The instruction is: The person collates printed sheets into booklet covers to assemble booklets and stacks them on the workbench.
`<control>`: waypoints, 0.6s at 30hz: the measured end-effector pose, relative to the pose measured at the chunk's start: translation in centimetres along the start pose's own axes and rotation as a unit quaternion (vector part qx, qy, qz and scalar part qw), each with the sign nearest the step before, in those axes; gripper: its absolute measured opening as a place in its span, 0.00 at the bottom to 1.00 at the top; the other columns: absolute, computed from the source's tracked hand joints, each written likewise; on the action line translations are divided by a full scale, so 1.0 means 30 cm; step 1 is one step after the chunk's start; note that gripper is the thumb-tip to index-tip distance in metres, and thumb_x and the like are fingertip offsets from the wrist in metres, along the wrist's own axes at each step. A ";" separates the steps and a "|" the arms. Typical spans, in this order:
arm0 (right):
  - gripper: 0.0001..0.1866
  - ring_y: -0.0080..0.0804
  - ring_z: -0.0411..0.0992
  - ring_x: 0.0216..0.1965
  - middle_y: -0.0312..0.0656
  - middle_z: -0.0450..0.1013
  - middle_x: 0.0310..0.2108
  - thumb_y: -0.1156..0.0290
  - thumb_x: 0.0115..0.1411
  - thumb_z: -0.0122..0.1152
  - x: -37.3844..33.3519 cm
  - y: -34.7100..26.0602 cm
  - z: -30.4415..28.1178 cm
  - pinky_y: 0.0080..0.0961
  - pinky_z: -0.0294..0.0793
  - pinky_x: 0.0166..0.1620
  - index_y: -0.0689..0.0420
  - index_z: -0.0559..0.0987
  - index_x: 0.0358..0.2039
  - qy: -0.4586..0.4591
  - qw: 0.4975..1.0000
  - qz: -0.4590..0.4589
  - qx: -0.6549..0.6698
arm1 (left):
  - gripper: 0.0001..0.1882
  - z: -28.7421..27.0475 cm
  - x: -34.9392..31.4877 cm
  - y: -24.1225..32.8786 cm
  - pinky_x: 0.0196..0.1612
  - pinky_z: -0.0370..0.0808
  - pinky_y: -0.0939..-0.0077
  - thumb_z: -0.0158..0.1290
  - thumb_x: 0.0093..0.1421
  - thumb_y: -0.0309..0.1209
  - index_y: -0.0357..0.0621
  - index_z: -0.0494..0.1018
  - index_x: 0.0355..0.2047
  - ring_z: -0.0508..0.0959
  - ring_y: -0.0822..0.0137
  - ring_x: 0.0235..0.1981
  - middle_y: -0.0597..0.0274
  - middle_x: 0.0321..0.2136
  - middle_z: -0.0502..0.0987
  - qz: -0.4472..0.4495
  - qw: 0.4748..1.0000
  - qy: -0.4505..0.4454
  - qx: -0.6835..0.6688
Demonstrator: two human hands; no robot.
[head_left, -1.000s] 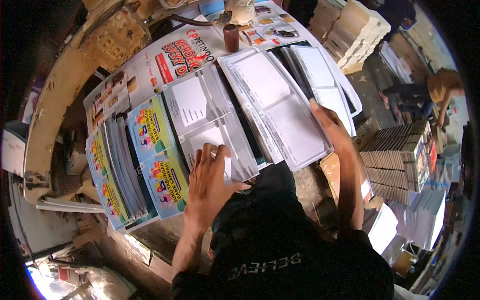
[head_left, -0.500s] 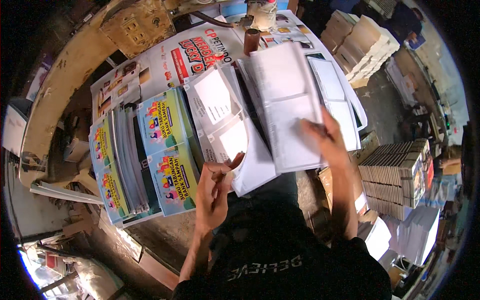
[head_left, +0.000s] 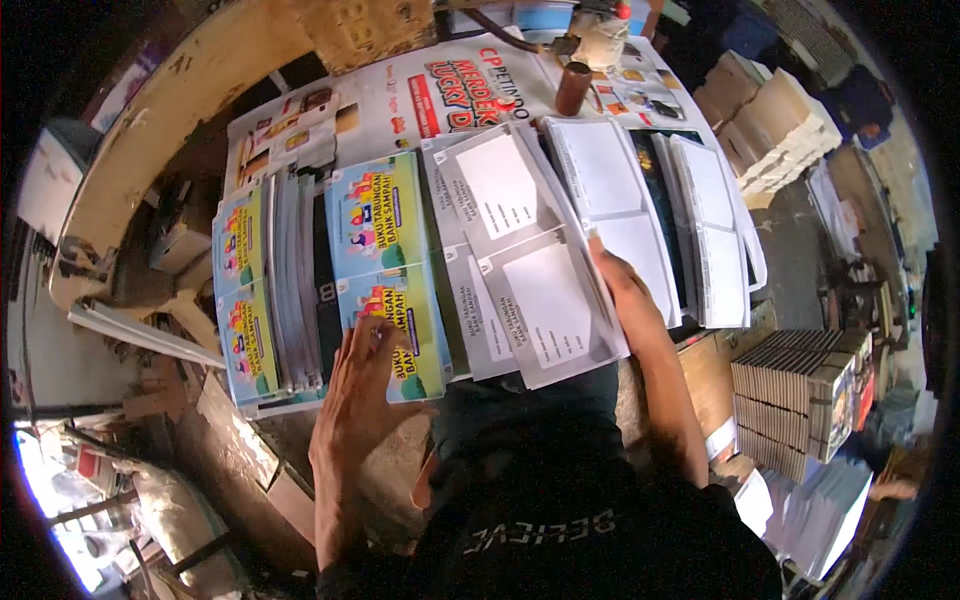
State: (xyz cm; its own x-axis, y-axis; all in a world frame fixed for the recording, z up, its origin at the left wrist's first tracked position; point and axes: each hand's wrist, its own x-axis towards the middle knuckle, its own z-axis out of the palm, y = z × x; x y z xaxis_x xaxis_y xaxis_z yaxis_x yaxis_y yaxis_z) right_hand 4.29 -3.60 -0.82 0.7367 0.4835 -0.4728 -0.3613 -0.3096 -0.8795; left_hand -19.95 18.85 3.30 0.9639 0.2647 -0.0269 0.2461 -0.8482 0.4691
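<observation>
My left hand (head_left: 355, 385) lies over the lower part of a stack of bright blue and yellow printed cover sheets (head_left: 375, 215). Its fingers are loosely bent and apart, with nothing seen between them. My right hand (head_left: 630, 300) rests along the right edge of the grey and white printed sheets (head_left: 545, 290), fingers stretched out, its thumb hidden. Those sheets lie fanned in an overlapping pile. Just beyond my right fingers is a stack of white sheets (head_left: 600, 165), each showing two panels.
Another white stack (head_left: 705, 180) lies farther right, and more colourful covers (head_left: 240, 240) at the far left. A brown cylinder (head_left: 573, 88) and a whitish container (head_left: 600, 40) stand at the back. Bundled booklets (head_left: 785, 400) are piled right of the table.
The white sheets that my right hand held up now lie on the table. That hand has moved to the grey sheets' edge. My left hand has left their lower corner for the colourful covers.
</observation>
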 end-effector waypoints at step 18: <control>0.30 0.36 0.71 0.37 0.48 0.71 0.36 0.54 0.64 0.52 -0.024 0.090 0.509 0.37 0.73 0.42 0.64 0.63 0.57 -0.149 0.969 -0.198 0.016 | 0.15 0.118 -0.163 -0.064 0.32 0.64 0.71 0.51 0.68 0.34 0.30 0.67 0.35 0.62 0.71 0.26 0.62 0.22 0.66 -0.168 0.917 0.267 -0.244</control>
State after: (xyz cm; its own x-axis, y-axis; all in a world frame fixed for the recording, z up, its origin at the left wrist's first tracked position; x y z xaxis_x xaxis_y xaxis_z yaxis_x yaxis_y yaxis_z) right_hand -5.95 7.71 -3.67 0.6254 0.7752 -0.0889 -0.1049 -0.0293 -0.9940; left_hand -24.77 17.56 -0.60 0.6233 0.7706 0.1329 0.3189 -0.4057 0.8566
